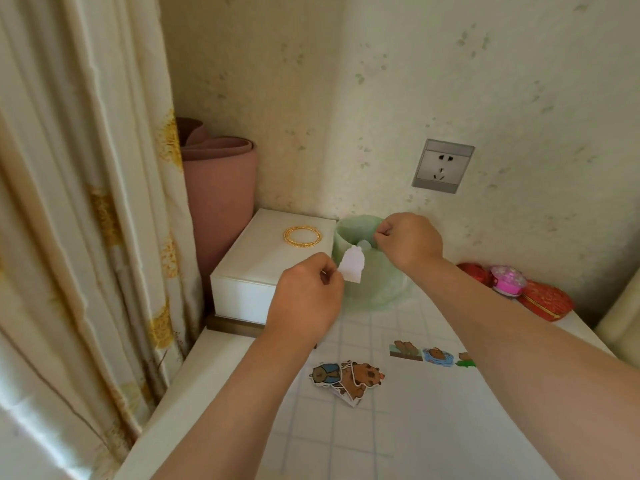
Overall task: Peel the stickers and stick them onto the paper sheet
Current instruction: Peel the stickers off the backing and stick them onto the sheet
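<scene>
My left hand [306, 296] pinches a white, animal-shaped sticker backing [352, 267] and holds it up above the table, its blank side toward me. My right hand [408, 242] is raised further back, its fingers pinching the rim of a pale green plastic bag [377, 282]. On the grid-lined paper sheet [346, 434] lies a small pile of brown cartoon animal stickers [346, 375]. A row of three stickers [429, 355] sits on the sheet to the right, partly hidden by my right forearm.
A white box [249, 275] with a gold bangle [303, 237] stands at the back left. A pink rolled mat [218, 202] leans in the corner beside a curtain [86, 220]. Red pouches [543, 299] and a pink toy [508, 280] lie at the right. A wall socket [442, 166] is above.
</scene>
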The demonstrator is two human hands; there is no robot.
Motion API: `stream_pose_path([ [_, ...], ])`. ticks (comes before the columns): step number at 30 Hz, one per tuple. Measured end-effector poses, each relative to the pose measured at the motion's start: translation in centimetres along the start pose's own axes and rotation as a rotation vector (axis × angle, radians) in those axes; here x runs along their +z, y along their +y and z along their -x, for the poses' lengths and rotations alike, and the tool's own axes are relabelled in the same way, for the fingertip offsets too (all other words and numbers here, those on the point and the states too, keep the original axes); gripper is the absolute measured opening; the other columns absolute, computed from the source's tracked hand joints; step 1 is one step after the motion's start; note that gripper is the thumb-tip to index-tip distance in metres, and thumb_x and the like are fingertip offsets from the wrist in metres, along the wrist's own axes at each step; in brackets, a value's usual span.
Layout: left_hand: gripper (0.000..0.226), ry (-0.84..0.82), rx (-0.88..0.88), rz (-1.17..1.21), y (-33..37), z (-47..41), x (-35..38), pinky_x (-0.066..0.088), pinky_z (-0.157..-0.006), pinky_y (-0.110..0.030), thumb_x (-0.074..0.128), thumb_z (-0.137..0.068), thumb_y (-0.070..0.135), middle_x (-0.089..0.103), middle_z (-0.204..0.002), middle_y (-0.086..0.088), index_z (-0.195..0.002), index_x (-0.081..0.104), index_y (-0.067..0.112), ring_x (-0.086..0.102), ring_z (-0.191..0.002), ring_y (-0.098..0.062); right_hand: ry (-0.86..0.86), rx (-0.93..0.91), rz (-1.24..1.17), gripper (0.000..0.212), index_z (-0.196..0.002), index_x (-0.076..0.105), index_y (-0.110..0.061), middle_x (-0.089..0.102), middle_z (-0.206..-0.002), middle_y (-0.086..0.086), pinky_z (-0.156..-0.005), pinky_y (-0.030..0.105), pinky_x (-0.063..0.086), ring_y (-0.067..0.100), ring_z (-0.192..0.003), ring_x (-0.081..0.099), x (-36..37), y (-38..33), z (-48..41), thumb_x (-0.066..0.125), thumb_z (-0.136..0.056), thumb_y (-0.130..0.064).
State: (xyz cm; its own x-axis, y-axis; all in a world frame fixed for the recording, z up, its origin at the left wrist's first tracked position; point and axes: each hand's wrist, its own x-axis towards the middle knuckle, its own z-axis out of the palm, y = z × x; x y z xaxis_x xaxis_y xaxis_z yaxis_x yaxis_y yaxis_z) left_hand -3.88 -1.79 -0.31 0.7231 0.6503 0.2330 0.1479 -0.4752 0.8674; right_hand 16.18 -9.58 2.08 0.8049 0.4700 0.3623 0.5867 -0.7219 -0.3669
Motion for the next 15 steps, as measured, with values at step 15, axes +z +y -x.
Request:
stream_pose_path([
  [15, 0.011, 0.023, 0.532, -0.439, 1.2, 2.0, 4.5, 0.051, -0.05, -0.035, 0.062, -0.09, 0.023, 0.064, -0.067, 0.006, -0.08, 0.06, 0.021, 0.057, -0.056, -0.017, -0.295, 0.486, -0.717, 0.031, -0.086, 0.074, -0.013, 0.073, -0.072, -0.004, -0.048, 0.022, 0.034, 0.013, -0.045, 0.054, -6.6, 1.3, 12.3, 0.062, -0.09, -0.041],
])
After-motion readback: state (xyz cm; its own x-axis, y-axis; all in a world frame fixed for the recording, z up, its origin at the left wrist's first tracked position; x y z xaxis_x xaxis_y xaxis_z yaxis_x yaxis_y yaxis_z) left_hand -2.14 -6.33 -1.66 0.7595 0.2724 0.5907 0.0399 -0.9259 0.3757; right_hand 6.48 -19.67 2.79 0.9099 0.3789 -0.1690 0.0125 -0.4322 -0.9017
